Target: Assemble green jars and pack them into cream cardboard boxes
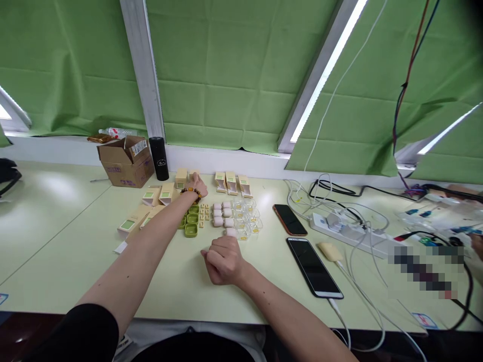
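Observation:
At the back of the table my left hand (198,186), with a beaded bracelet on its wrist, is closed at a small cream carton (193,173); its fingertips are mostly hidden. Another cream carton (181,177) stands just left of it. My right hand (225,259) is curled over the front of the table, thumb and finger pressed together; anything between them is too small to make out. Between the hands lie green square dishes (191,230), small yellowish pieces (204,216), pale pink rounded blocks (218,221) and clear plastic pieces (241,224), in rows.
Cream cartons (231,183) stand behind the rows, and more (135,219) lie under and beyond my left forearm. A cardboard box (126,166) and black cylinder (159,159) are back left. Two phones (315,269), a power strip (350,234) and tangled cables occupy the right.

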`<state>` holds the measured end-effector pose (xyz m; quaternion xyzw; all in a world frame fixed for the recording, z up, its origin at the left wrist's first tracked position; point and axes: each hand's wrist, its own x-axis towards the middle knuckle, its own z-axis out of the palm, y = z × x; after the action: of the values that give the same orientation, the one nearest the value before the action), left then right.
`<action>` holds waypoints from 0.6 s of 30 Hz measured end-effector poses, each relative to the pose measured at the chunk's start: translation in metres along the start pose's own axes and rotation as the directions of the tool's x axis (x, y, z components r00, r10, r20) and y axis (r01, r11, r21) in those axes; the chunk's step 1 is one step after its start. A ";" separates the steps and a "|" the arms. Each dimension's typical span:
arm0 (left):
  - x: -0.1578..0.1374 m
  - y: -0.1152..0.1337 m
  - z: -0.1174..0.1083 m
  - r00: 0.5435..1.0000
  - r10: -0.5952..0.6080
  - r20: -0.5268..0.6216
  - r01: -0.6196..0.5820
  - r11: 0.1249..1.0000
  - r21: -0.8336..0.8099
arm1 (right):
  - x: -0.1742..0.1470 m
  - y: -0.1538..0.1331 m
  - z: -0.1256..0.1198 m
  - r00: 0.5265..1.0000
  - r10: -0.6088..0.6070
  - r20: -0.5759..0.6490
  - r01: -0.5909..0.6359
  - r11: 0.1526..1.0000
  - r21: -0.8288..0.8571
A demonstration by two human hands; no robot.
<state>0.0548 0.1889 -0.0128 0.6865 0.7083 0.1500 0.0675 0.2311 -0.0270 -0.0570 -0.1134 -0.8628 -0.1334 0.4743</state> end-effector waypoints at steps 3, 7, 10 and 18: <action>0.005 0.002 -0.002 0.995 -0.104 0.015 0.103 0.994 0.047 | 0.001 -0.001 0.000 1.000 0.004 -0.007 -0.003 1.000 0.009; 0.007 0.000 -0.003 0.990 -0.141 0.023 0.139 0.988 0.070 | 0.001 -0.001 0.000 1.000 0.004 -0.008 -0.004 1.000 0.015; 0.008 0.000 -0.002 0.988 -0.146 0.051 0.142 0.987 0.074 | 0.000 0.000 0.000 1.000 0.006 0.003 -0.006 1.000 0.009; -0.002 0.010 -0.010 0.990 -0.074 0.119 0.072 0.997 0.024 | -0.003 0.001 0.001 0.999 0.020 0.041 -0.020 1.000 0.006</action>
<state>0.0620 0.1855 -0.0007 0.6686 0.7290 0.0990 0.1086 0.2324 -0.0261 -0.0599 -0.1231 -0.8716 -0.1234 0.4582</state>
